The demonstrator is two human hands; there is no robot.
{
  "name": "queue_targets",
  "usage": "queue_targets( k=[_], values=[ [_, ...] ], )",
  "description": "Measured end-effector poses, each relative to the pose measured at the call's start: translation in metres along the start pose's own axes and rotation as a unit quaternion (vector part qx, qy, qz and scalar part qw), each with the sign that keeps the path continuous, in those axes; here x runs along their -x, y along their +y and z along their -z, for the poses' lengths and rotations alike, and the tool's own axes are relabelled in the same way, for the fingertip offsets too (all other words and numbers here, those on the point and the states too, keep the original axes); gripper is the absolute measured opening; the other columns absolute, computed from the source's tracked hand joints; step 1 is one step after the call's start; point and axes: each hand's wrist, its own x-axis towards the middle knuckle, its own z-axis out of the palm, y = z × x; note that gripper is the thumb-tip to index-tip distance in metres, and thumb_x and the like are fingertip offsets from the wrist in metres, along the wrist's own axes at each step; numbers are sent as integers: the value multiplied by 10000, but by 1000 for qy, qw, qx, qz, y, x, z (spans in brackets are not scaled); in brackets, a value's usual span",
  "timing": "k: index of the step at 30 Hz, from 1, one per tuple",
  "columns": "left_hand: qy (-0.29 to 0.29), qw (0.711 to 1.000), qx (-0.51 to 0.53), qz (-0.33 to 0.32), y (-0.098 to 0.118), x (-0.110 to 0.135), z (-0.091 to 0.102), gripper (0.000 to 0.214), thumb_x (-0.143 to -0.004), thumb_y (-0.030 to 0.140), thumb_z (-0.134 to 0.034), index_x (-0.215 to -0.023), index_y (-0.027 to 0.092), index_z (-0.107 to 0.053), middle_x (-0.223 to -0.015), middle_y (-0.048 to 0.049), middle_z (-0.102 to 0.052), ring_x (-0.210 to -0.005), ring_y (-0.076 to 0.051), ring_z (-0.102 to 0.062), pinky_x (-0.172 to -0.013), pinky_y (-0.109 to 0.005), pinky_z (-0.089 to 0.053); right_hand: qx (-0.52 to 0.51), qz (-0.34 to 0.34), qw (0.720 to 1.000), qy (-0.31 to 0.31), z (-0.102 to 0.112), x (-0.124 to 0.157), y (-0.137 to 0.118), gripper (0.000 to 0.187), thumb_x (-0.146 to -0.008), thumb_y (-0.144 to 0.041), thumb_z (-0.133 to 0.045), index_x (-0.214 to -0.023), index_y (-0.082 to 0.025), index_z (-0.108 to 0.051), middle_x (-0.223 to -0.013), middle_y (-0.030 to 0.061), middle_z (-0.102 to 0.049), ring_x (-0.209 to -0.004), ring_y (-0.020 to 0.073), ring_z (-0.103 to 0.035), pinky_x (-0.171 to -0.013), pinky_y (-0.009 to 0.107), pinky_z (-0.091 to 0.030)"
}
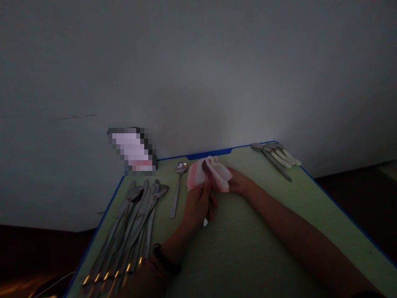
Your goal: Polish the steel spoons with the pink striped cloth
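Near the far middle of the table, my left hand (pixel 198 205) is closed around a piece of cutlery (pixel 205 222); only its pale handle end shows below the fingers. A pink and white striped cloth (pixel 221 174) is bunched over the upper part of it, hiding its head. My right hand (pixel 238 181) grips this cloth from the right side, its fingers mostly covered by the folds. Just left of the cloth, a single metal spoon (pixel 178 186) lies bowl-end away from me.
Several knives and spoons (pixel 133 223) lie in a pile on the table's left side. At the far right corner rest several spoons (pixel 277 155), some white-handled. A blurred-out phone-like device (pixel 132 149) leans at the wall (pixel 198 74). The green tabletop (pixel 248 248) has a blue edge.
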Motion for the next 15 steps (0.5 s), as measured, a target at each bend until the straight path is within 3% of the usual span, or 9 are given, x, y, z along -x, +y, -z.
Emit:
queue_targets(
  k=[3,5,9,12,15],
  values=[
    [-12,999,-31,-7,-4,-1,0,478,-885,482,-331,-636,145,-563,-339,42,-472,-225,-82,-402,-257,-172,-250,-43,-19,998,-30,0,2,1,155,-645,-209,-683,-742,-95,-641,-640,33,-648,-610,123,-597,-632,243,-494],
    [-25,999,-35,1,-6,-2,-1,473,-883,482,-334,-661,141,-576,-334,43,-462,-232,-89,-405,-256,-175,-253,-68,-1,998,-6,1,0,0,138,-663,-172,-674,-766,-88,-636,-646,32,-652,-603,120,-600,-620,235,-495],
    [-44,999,1,-11,-7,-2,-6,367,-884,434,-350,-884,143,-574,-471,41,-550,-307,-96,-478,-300,-181,-339,-135,38,988,66,4,-8,0,72,-771,-141,-559,-798,-111,-619,-653,14,-655,-557,104,-584,-545,206,-484],
    [-35,998,-26,-49,-6,0,-8,332,-896,394,-344,-853,151,-565,-432,70,-469,-302,-73,-425,-331,-169,-333,-165,81,978,93,5,-14,0,149,-839,-138,-461,-840,-134,-611,-702,10,-669,-578,103,-592,-560,203,-495],
    [-21,997,-29,-69,-6,1,-7,318,-904,378,-334,-809,159,-544,-426,82,-417,-306,-63,-404,-343,-163,-321,-180,78,976,96,2,-13,-2,232,-877,-133,-376,-836,-142,-604,-712,16,-675,-613,109,-609,-632,223,-518]
  ],
)
